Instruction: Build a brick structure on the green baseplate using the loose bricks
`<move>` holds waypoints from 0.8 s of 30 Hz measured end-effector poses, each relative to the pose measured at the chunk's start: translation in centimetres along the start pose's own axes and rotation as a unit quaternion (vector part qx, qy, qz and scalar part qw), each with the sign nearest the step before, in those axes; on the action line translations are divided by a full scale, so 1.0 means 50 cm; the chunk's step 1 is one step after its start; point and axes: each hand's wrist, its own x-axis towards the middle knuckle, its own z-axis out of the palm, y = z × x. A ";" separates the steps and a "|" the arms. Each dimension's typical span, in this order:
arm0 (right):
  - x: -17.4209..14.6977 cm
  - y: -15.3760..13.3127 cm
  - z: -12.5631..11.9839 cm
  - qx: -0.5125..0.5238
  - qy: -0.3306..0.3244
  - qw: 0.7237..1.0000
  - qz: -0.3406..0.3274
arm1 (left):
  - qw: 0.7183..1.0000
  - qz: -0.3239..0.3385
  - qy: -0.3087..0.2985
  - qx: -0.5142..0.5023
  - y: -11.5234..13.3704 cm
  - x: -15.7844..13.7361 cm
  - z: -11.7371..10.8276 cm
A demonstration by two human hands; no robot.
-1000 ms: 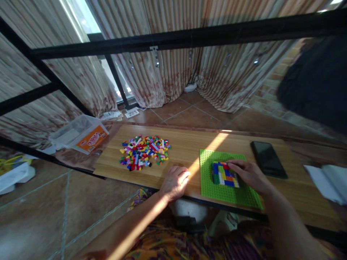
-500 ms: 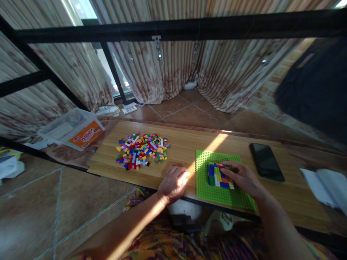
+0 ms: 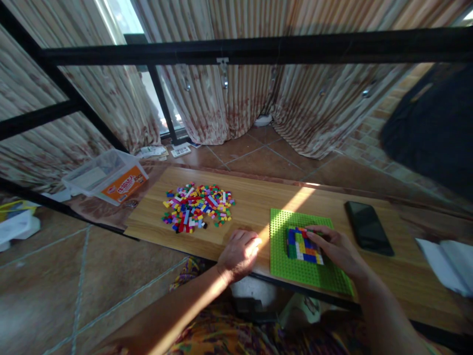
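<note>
A green studded baseplate lies near the table's front edge. On it stands a low, multicoloured toy-brick build with blue, white, yellow, green and orange bricks. My right hand reaches over from the right, its thumb and fingers closed about the build's upper right part. The hand covers that corner, so any single brick under the fingertips is hidden. Left of the baseplate, my left hand rests palm down at the table edge, fingers curled together, with nothing visible in it. A pile of loose toy bricks is spread farther left.
A black phone lies on the wooden table right of the baseplate. Past the left end stands a clear plastic box with an orange label. White paper lies at the right. A black metal rail crosses before the curtains.
The whole view has shifted slightly, so things appear a little lower and farther right. Both hands keep nearly the same places, the right still at the build.
</note>
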 end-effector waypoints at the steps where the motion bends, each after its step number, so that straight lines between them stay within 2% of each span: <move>1: 0.000 -0.002 0.000 0.003 0.002 1.000 -0.003 | 1.000 -0.002 -0.001 0.000 0.000 0.000 -0.001; 6: -0.002 -0.009 -0.002 0.029 -0.010 1.000 -0.006 | 1.000 -0.004 -0.002 0.004 0.002 0.000 -0.003; 12: -0.003 -0.010 -0.001 0.064 -0.045 0.997 0.024 | 1.000 -0.006 -0.005 0.008 -0.001 -0.002 0.002; 24: -0.004 -0.017 0.001 0.084 -0.038 0.995 0.048 | 1.000 0.005 0.001 0.010 -0.001 0.000 0.004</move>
